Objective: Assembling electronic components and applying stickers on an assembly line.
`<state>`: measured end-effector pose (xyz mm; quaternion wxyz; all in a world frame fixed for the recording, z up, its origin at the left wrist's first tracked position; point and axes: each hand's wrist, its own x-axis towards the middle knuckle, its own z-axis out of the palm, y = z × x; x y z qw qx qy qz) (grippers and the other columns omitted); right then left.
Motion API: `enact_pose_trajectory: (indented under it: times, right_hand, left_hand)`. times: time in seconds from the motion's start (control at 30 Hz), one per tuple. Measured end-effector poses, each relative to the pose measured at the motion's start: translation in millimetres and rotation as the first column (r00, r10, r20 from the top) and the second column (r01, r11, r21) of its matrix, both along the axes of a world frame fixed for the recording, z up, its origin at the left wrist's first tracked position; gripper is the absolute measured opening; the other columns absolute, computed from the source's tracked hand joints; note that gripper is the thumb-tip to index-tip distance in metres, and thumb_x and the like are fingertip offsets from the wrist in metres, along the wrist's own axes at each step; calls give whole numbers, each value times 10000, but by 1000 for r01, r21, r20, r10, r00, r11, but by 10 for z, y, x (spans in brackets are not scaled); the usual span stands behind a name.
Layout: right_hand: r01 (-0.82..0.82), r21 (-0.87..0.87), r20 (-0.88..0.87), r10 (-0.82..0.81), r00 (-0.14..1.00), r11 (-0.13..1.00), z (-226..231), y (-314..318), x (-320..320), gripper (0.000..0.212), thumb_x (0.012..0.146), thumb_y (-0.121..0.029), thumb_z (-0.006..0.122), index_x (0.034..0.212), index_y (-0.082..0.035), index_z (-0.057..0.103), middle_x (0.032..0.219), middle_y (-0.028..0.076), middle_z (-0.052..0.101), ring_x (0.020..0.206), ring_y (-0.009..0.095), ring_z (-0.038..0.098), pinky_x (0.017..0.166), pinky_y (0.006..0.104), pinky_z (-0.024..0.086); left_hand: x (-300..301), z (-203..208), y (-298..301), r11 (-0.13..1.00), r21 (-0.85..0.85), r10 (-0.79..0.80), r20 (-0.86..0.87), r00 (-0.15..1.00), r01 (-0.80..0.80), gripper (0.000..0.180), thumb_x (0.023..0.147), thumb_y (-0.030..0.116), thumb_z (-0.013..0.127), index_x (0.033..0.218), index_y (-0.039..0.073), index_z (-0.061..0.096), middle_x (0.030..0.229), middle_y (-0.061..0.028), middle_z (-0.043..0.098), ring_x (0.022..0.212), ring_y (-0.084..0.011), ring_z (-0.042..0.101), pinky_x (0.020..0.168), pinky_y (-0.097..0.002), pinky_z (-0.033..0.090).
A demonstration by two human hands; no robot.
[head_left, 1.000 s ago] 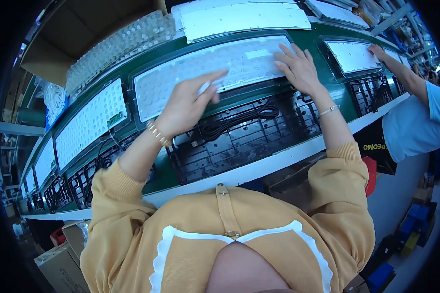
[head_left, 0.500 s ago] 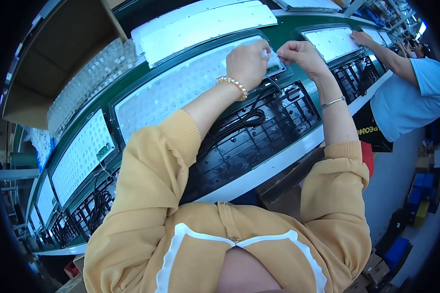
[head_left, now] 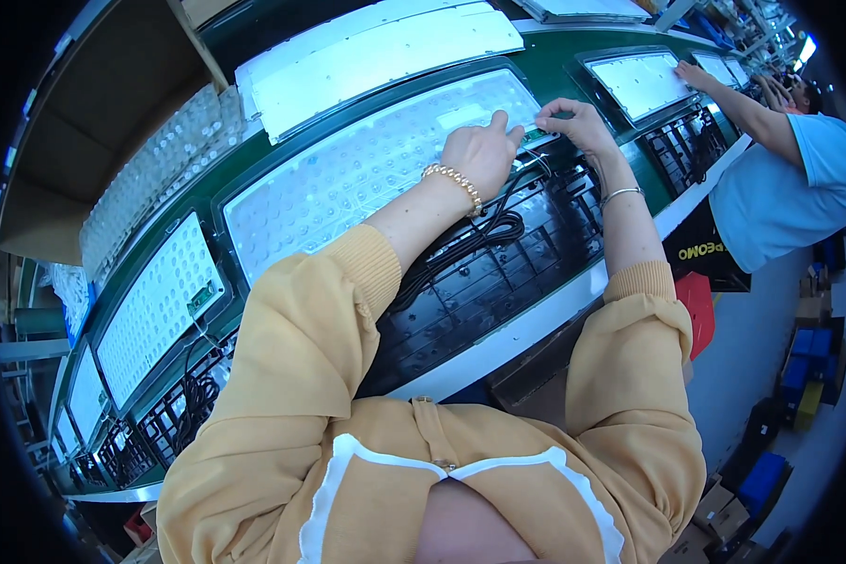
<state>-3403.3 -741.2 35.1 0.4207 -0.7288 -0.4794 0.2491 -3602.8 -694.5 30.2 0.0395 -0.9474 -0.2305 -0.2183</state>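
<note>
At the far left there is an open cardboard box [head_left: 94,141], and near it stands a pile of clear dimpled sheets [head_left: 150,179]. Below this pile lies a white perforated panel [head_left: 155,310], which has a small green circuit board [head_left: 200,299] at its lower right corner. In the middle, on the green bench [head_left: 550,61], the long white panel [head_left: 348,160] lies in front of the person, with flat white sheets [head_left: 376,61] behind it. The left hand [head_left: 482,152] is over its right part; the index finger and the thumb stand apart, the others are bent under. Just below are a coil of black cable [head_left: 484,230] and a black grid frame [head_left: 498,291]. The right hand [head_left: 578,122] is at the right end of the panel, its thumb and index finger brought close together. Whether either hand pinches something, I cannot tell, because the fingertips are small and partly hidden. Further right, a co-worker's hand [head_left: 694,75] touches another white panel [head_left: 639,83].
</note>
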Motion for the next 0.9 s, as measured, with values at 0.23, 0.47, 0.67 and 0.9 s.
enact_pose_trajectory:
  times: [0.23, 0.47, 0.67, 0.9]
  right_hand:
    - [37, -21, 302, -29, 953, 999, 119, 11, -826, 237, 738, -293, 701, 871, -98, 701, 852, 46, 658, 762, 190, 586, 750, 280, 465]
    - [-131, 55, 703, 55, 709, 990, 501, 382, -3363, 324, 787, -387, 651, 977, -127, 686, 946, 73, 670, 883, 233, 634, 780, 322, 491]
    - [-181, -162, 773, 239, 587, 970, 580, 1031, -5454, 448, 742, -422, 707, 1108, -173, 639, 1098, 65, 630, 1010, 246, 587, 855, 372, 474]
    - [-220, -273, 908, 327, 262, 936, 461, 1777, -6626, 804, 642, -477, 773, 1333, -240, 439, 1344, 58, 463, 1221, 285, 437, 1024, 482, 332]
  left_hand:
    - [-1454, 111, -148, 1000, 23, -19, 101, 995, 17, 230, 825, 212, 582, 1035, 122, 606, 863, -36, 590, 564, -240, 578, 526, -338, 460]
    - [-4055, 177, -505, 949, 50, 314, -93, 945, -310, 398, 852, 301, 552, 1179, 77, 513, 1173, -87, 574, 624, -242, 625, 541, -331, 479]
    - [-5237, 158, -656, 913, -25, 392, -215, 895, -406, 466, 879, 308, 521, 1270, 60, 467, 1369, -93, 454, 670, -234, 654, 603, -338, 490]
    - [-6113, 179, -336, 940, -69, 316, -203, 927, -335, 448, 891, 299, 520, 1288, 101, 461, 1390, -60, 433, 559, -215, 611, 525, -322, 467]
